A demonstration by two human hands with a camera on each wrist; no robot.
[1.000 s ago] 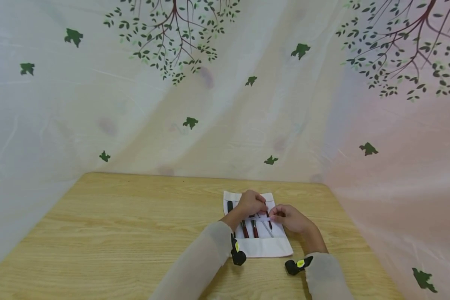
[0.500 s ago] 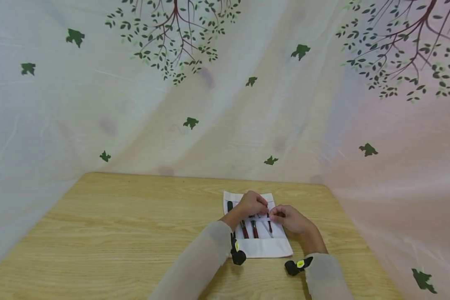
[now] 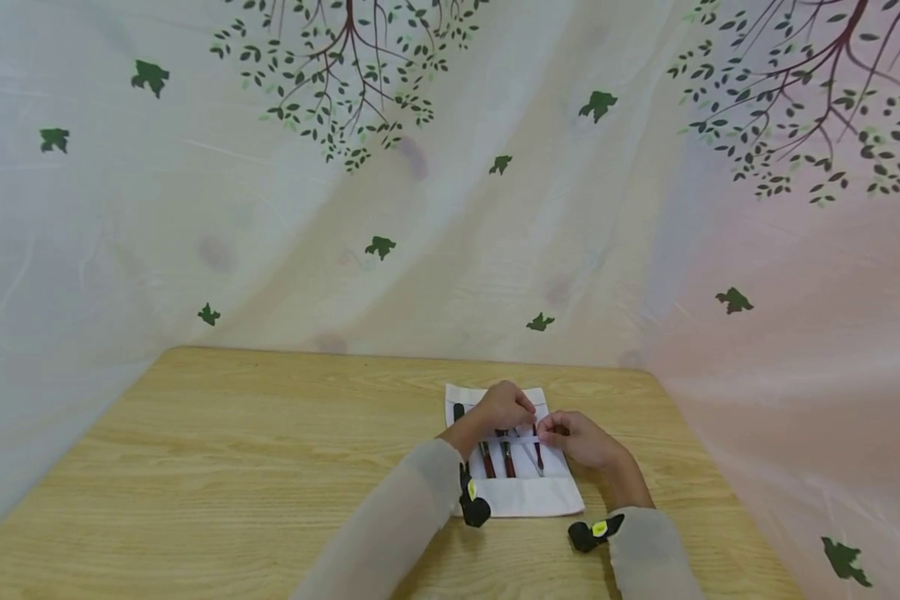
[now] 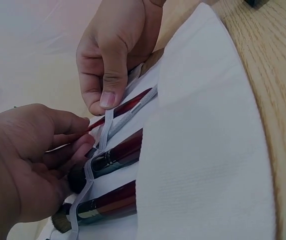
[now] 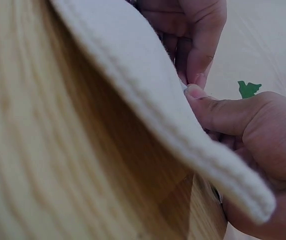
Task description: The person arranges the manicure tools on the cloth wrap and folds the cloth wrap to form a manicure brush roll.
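A white cloth tool roll lies spread on the table, with a pocket flap along its near side. My left hand reaches across it and pinches the thin end of a slim red-handled tool. My right hand, at the roll's right side, pinches the white elastic band between thumb and fingers. The slim tool runs under the band toward the pocket. Beside it lies a silver tool with a textured grip. Two red-handled brushes sit under the band, their handles in the pocket.
A black-ended tool lies at the roll's left. The wooden table extends to the left. A pale curtain printed with leaves hangs behind it and along the sides.
The slim red-handled tool has slid nearer to the pocket, and its lower end now lies close to the pocket edge. Both hands stay nearly in place.
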